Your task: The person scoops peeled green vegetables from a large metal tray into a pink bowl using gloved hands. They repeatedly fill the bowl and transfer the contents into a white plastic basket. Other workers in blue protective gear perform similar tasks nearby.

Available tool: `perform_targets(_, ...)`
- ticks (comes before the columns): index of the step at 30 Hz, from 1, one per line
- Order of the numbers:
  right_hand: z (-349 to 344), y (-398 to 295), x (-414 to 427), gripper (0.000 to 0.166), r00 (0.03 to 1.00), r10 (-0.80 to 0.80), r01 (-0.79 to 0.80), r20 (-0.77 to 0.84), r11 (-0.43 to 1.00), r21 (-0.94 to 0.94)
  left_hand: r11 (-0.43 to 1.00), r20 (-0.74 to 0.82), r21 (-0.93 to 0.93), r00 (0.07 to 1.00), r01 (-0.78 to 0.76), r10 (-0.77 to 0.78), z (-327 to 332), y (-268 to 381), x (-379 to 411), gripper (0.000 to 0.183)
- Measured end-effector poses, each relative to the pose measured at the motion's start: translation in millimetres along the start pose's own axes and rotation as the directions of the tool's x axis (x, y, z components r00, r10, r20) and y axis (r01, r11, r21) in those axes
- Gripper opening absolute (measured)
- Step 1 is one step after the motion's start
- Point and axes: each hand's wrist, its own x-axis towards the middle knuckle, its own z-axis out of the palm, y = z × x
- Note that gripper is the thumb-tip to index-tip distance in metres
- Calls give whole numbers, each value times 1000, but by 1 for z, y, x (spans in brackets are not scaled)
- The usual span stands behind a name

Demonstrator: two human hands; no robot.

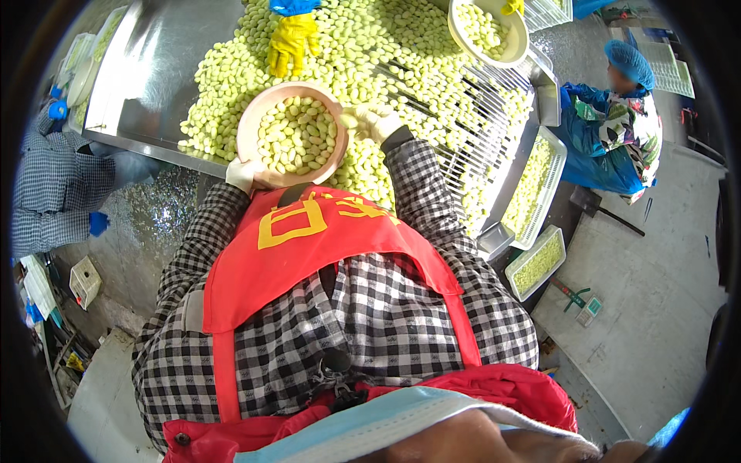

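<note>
A pale pink plastic bowl (pixel 248 123) rests at the table's near edge, partly filled with pale green and yellowish oval fruits (pixel 298 134). At its lower left rim, my gloved left hand (pixel 243 173) grips the bowl. My right hand (pixel 379 122), also in a light glove, is just right of the bowl. Between its fingertips is one green fruit (pixel 348 120), close to the bowl's rim. A thick spread of the same fruits (pixel 359 75) surrounds the bowl and lies under my right hand.
A co-worker's yellow-gloved hand (pixel 292 45) touches the pile opposite. A cream bowl (pixel 454 32) of fruits stands at the far right, by a slotted metal grate (pixel 463 151). White crates (pixel 544 199) sit below the right edge. Other people stand left and right.
</note>
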Motion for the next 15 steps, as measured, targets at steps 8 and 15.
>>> perform_targets(8, -75, -33, 81, 36, 819, -279, -243, -502, 623, -743, 977, 237, -214, 971, 18, 34, 22, 28, -26, 57)
perform_targets(15, -80, -61, 70, 41, 900, -59, -390, -432, 337, -857, 999, 9, 20, 999, 31, -32, 18, 25, -33, 41)
